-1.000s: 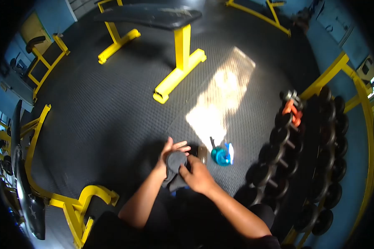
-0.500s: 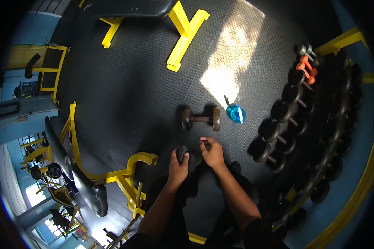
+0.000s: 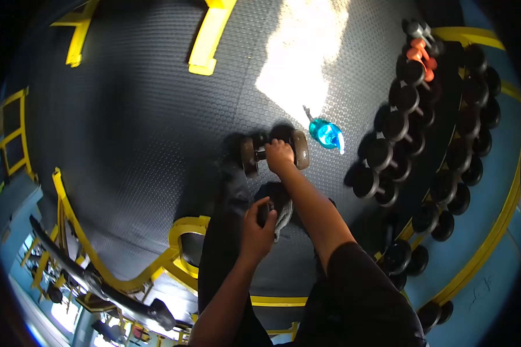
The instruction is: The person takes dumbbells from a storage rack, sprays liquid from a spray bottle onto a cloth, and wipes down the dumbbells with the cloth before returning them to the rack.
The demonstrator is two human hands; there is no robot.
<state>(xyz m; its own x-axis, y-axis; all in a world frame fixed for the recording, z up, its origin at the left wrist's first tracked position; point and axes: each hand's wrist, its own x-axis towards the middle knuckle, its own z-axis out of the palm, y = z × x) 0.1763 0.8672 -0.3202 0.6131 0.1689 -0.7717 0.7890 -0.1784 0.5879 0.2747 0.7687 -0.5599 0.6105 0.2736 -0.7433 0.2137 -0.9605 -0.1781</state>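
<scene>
A dumbbell with brown, worn round heads (image 3: 249, 157) lies on the black rubber floor. My right hand (image 3: 280, 155) is wrapped round its handle, arm stretched forward. Closer to my body, my left hand (image 3: 257, 232) is curled, with a small dark rounded object (image 3: 264, 215) between thumb and fingers; its kind I cannot make out. Just beyond that hand sits a dark grey thing (image 3: 282, 209), partly hidden, perhaps a shoe. Right of the dumbbell lies a translucent blue bottle (image 3: 326, 133) with a dark strap.
Several dark dumbbells (image 3: 380, 153) line a rack along the right, with orange dumbbells (image 3: 418, 53) farther up. Yellow equipment legs (image 3: 205, 49) stand ahead. To the left a curved yellow frame (image 3: 150, 269) carries a black padded bar (image 3: 92, 282).
My right hand has reached forward and closed round the dumbbell's handle. My left hand stays back with the dark object. The view has shifted, and the grey thing now shows between my arms.
</scene>
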